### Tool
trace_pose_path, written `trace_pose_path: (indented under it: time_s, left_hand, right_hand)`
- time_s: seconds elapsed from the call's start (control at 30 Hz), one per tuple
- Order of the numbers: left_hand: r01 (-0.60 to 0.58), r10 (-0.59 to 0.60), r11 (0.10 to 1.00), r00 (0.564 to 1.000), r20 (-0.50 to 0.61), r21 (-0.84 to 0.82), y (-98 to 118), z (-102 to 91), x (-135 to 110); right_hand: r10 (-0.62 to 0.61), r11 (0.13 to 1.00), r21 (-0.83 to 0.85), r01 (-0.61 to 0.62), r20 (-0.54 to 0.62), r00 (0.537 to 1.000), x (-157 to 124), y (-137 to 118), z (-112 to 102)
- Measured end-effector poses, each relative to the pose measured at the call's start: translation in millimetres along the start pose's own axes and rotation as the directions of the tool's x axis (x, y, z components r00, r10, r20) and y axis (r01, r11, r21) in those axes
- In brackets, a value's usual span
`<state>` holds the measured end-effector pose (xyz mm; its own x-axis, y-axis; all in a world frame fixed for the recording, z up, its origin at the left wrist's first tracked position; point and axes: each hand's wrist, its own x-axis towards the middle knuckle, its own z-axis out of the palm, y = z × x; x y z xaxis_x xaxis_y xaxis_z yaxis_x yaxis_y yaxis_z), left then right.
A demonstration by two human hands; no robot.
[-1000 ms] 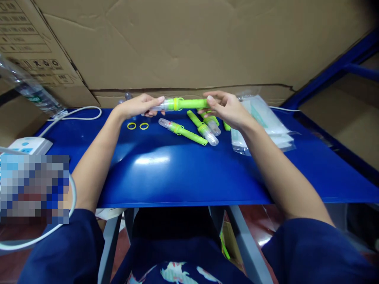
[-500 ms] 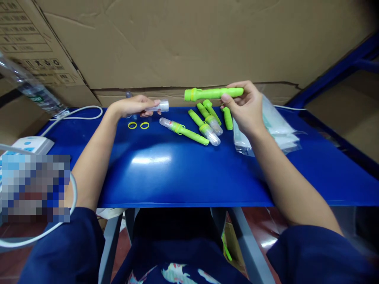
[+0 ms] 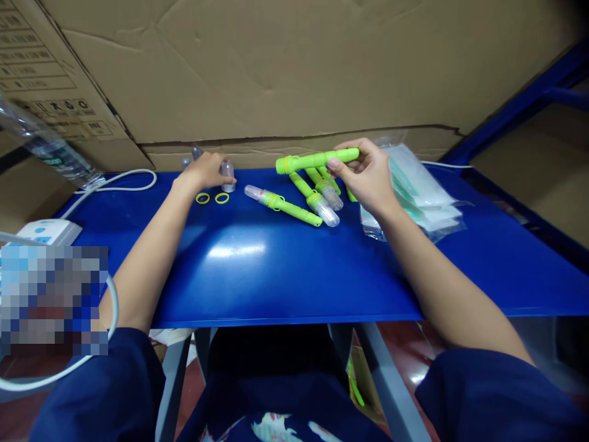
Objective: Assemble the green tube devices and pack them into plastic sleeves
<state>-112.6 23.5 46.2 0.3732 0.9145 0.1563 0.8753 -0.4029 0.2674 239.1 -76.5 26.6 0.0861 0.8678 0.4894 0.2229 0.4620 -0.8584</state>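
Note:
My right hand is closed around a lime-green tube that looks like a penlight body. Its wider end, with a yellow ring around it, points left and has no clear cap on it. My left hand has its fingers around a clear plastic cap, which stands upright at the table's back. Two loose yellow rings lie just in front of that cap. More clear caps stand behind the left hand, partly hidden. Between my hands lies a green tube with a clear cap fitted.
Several more green tubes lie under and beside the right hand. Clear plastic bags are stacked at right. A white power strip, a cable and a water bottle are at left. Cardboard walls the back of the blue table.
My left hand has moved left and set the clear cap from lying sideways in the fingers to upright on the table. My right hand has shifted slightly left and down with the green tube.

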Motion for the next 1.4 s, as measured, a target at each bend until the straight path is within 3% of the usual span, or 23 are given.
trace_pose_path:
  time_s: [0.13, 0.3, 0.4, 0.47, 0.6, 0.7, 0.8, 0.93, 1.0, 1.1, 1.2, 1.3, 1.4]
  left_hand:
    - [0.002, -0.001, 1.000, 0.999, -0.032, 0.027, 8.2, -1.4, -2.9]
    - [-0.065, 0.065, 0.998, 0.986, -0.151, 0.003, 25.4, -45.2, -25.6]
    - [-0.041, 0.045, 0.999, 0.972, -0.231, 0.022, 27.9, -72.8, -38.8]
    - [0.020, -0.004, 0.995, 0.986, -0.167, 0.095, 17.0, -82.7, -40.3]
    - [0.152, -0.179, 0.962, 0.978, 0.106, 0.226, -21.0, -73.0, -27.6]
    - [0.170, -0.199, 0.966, 0.969, 0.143, 0.193, -36.3, -52.7, -19.4]
    - [0.171, -0.187, 0.969, 0.979, 0.078, 0.181, -33.9, -42.6, -20.8]
    - [0.233, -0.238, 0.947, 0.971, -0.003, 0.223, -17.3, -50.7, -27.8]
    - [0.211, -0.210, 0.964, 0.977, -0.024, 0.164, -2.5, -54.3, -29.5]
    - [-0.042, 0.036, 0.995, 0.997, -0.068, -0.093, 31.0, -47.3, -29.6]
    - [-0.282, 0.280, 0.904, 0.959, -0.054, -0.322, 68.9, -29.7, -28.4]
    - [-0.348, 0.336, 0.871, 0.937, -0.096, -0.348, 93.4, -15.3, -27.7]
    - [-0.348, 0.335, 0.862, 0.937, -0.100, -0.368, 99.4, -10.3, -27.9]
  right_hand:
    - [0.013, 1.000, -0.017, -0.014, -0.028, 1.000, -3.1, -5.5, 2.6]
    - [-0.028, 0.999, -0.015, 0.028, -0.036, 0.999, -4.7, -5.2, 6.1]
    - [-0.019, 1.000, -0.025, 0.017, -0.054, 0.998, -5.1, -6.0, 8.2]
    - [0.002, 0.999, -0.033, -0.003, -0.055, 0.998, -5.2, -7.0, 8.9]
    - [0.021, 1.000, -0.011, -0.021, -0.027, 0.999, -5.4, -7.7, 9.5]
    - [0.024, 1.000, 0.018, -0.023, -0.009, 1.000, -6.2, -8.2, 10.2]
    - [0.036, 0.999, 0.020, -0.036, 0.001, 0.999, -7.1, -10.1, 11.4]
    - [0.047, 0.998, 0.034, -0.047, -0.006, 0.999, -8.4, -13.3, 13.7]
    - [0.053, 0.997, 0.054, -0.054, 0.005, 0.999, -9.9, -15.1, 15.8]
    - [0.072, 0.994, 0.077, -0.074, 0.024, 0.997, -13.4, -18.3, 20.7]
    - [0.111, 0.989, 0.090, -0.113, 0.028, 0.993, -16.3, -20.7, 25.6]
    - [0.143, 0.982, 0.118, -0.147, 0.040, 0.989, -15.6, -19.8, 26.1]
    - [0.172, 0.974, 0.137, -0.180, 0.066, 0.983, -11.3, -15.1, 21.7]
